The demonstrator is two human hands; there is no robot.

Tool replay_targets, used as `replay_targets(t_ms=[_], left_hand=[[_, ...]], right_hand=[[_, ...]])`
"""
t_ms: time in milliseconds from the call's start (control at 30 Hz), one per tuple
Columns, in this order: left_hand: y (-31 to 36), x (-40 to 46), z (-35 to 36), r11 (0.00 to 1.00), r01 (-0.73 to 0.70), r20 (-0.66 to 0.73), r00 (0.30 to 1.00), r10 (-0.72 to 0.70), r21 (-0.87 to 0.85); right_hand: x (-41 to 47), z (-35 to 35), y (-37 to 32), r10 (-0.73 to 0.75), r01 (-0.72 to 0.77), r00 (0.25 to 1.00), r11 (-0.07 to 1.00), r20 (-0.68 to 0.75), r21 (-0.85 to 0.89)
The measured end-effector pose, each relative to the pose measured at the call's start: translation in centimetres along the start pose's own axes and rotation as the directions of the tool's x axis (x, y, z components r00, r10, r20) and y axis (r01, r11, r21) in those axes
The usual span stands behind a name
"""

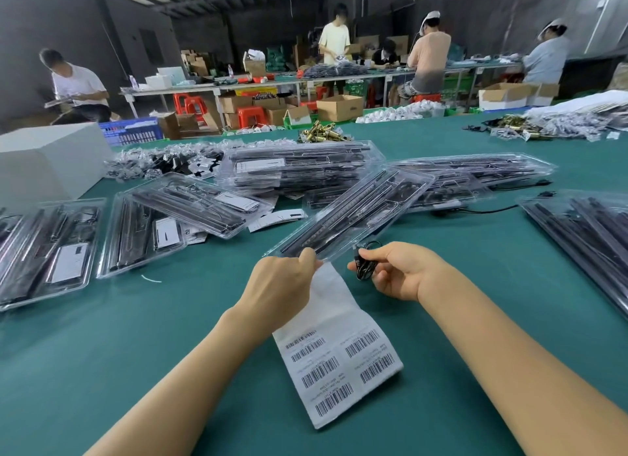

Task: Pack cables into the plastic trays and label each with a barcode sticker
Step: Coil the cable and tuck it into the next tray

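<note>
One clear plastic tray [353,214] is held at its near end by the left hand [283,279], fingers curled over the edge; its long axis runs from there up and away to the far right. One coiled black cable [365,265] is pinched in the right hand [402,272], just right of the tray's near end, so the right hand is the nearer to it. One barcode sticker sheet [336,357] lies on the green desk [136,353] beneath both hands; about seven labels are counted.
</note>
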State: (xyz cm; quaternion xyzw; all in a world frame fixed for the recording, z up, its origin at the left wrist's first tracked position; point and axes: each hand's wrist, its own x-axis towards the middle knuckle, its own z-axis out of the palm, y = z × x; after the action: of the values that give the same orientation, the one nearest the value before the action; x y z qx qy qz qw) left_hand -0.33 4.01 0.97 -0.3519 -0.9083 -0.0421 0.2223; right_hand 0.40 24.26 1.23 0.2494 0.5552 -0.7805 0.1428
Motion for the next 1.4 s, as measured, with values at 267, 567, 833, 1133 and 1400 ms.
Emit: replay_targets(t_ms=[267, 567, 833, 1133, 1400], left_hand=[[0.1, 0.4, 1.4, 0.968, 0.15, -0.082, 0.982, -0.169, -0.201], [1.9, 0.6, 1.0, 0.909, 0.174, -0.108, 0.967, -0.23, -0.379], [2.1, 0.7, 1.0, 0.857, 0.245, -0.091, 0.944, -0.318, -0.454], [2.5, 0.6, 1.2, 0.864, 0.22, -0.111, 0.948, -0.299, -0.453], [2.8, 0.5, 1.1, 0.896, 0.174, -0.129, 0.961, -0.246, -0.409]], right_hand=[[-0.5, 1.3, 0.4, -0.162, 0.156, 0.966, 0.987, -0.203, -0.046], [-0.8, 2.0, 1.3, -0.528, 0.342, 0.771, 0.816, -0.357, -0.467], [-1.4, 2.9, 2.9, -0.825, 0.335, 0.541, 0.386, -0.16, -0.859], [-0.1, 2.4, 4.0, -0.824, 0.219, 0.531, 0.357, -0.196, -0.908], [0.4, 1.8, 4.3, -0.837, 0.246, 0.498, 0.386, -0.225, -0.889]])
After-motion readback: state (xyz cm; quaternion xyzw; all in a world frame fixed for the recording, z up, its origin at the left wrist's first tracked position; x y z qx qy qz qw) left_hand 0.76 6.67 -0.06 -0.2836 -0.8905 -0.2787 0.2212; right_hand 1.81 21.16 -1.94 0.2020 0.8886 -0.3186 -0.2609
